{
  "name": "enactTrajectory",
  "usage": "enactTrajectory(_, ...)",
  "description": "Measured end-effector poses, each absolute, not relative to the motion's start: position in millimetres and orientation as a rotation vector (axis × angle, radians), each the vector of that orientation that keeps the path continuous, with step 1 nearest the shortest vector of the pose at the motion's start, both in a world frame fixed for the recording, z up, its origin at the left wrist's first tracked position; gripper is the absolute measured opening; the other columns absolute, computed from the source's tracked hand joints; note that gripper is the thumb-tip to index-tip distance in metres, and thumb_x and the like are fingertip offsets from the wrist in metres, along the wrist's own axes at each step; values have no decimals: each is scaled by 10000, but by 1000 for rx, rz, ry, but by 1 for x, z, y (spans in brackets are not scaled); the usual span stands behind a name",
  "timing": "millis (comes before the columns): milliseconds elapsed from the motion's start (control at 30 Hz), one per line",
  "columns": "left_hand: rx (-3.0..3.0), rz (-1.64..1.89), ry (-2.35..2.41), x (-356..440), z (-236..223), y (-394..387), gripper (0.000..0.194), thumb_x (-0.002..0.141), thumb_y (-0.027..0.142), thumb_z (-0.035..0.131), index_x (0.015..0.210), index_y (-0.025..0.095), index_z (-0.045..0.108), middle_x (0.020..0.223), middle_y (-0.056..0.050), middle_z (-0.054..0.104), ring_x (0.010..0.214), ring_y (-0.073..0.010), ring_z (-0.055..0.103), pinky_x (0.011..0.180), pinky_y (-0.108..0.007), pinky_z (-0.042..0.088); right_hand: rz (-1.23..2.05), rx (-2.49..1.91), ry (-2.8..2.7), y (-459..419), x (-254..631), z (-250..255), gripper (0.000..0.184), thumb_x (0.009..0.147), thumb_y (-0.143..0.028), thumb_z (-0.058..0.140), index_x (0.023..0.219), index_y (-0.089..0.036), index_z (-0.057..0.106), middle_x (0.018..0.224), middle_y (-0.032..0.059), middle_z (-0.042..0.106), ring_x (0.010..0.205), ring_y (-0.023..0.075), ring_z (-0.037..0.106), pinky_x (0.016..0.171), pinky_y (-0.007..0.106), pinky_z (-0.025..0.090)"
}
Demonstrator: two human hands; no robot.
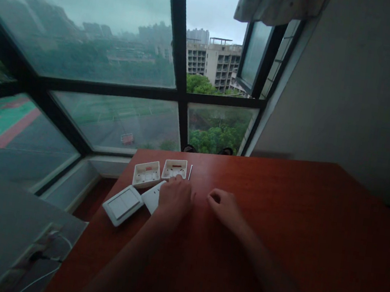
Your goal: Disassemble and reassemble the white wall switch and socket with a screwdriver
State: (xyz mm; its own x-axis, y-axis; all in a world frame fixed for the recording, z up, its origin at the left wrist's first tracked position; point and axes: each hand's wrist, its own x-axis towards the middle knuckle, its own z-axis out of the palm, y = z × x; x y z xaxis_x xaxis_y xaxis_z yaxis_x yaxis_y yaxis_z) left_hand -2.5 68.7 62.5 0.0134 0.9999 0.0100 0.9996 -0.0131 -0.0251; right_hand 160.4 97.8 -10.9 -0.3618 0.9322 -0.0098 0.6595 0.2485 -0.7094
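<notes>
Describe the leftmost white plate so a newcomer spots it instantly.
On the reddish table, look along the left edge. The leftmost plate lies nearest it, fully in view with a raised panel; the other plate is partly hidden by the left hand, and the two boxes are hollow.

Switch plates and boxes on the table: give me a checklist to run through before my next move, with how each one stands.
1. Left box and right box open side up: ok.
2. Switch plate well in from the table edge: not ok, one corner lies close to it.
3. Second plate fully in view: not ok, the left hand hides part.
4. Thin rod lying beside the right box: ok.
5. Right hand free: cannot tell; its fingers are curled.
</notes>
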Motion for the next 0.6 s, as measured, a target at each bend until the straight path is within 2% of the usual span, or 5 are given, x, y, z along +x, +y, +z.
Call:
enactTrajectory(200, -2244, 35, -2193, 3, 48, 80, 147, 820, 134, 575, 891, 65, 684, 883, -204, 703, 887, -322, 673, 772, -388, 482, 966, -1430, -1964, 84, 190, -12, 271, 924, -353, 568, 1113, -163, 609, 1081, 61, 644, 884, 174, 638, 770, 377, 542)
enactTrajectory(367, -2297, -65, -2157, 5, 53, 75, 147, 886, 217, 525, 926, 130, 637, 910, -138, 705, 866, -261, 684, 712, -319, 479, 1041, -1394, -1774, 76, 204, -7, 220, 900, -365, 581, 851, -158, 636, 829, 13, 650, 762, 154, 615, 719, 333, 503)
enactTrajectory(433, -2350, -246, -2158, 8, 55, 71, 158, 907, 291, 520, 934, 167, 614, 889, -86, 704, 829, -227, 683, 690, -296, 472, 1096, -1356, -1675, 71, 206, -3, 247, 891, -383, 559, 765, -181, 623, 735, 7, 632, 727, 168, 601, 680, 312, 478)
enactTrajectory(500, -2436, -571, -2188, 16, 56, 65, 151, 891, 325, 558, 935, 187, 600, 842, -42, 700, 774, -197, 676, 666, -277, 465, 1179, -1305, -1563, 64, 204, 2, 280, 897, -434, 510, 799, -198, 626, 733, 21, 639, 712, 183, 604, 631, 300, 466)
enactTrajectory(600, -2603, -1028, -2191, 35, 52, 52, 157, 874, 322, 591, 959, 191, 602, 780, -9, 690, 688, -165, 654, 621, -260, 462, 1337, -1187, -1384, 53, 197, 8, 358, 909, -514, 441, 989, -216, 623, 939, 67, 689, 836, 208, 645, 669, 309, 493)
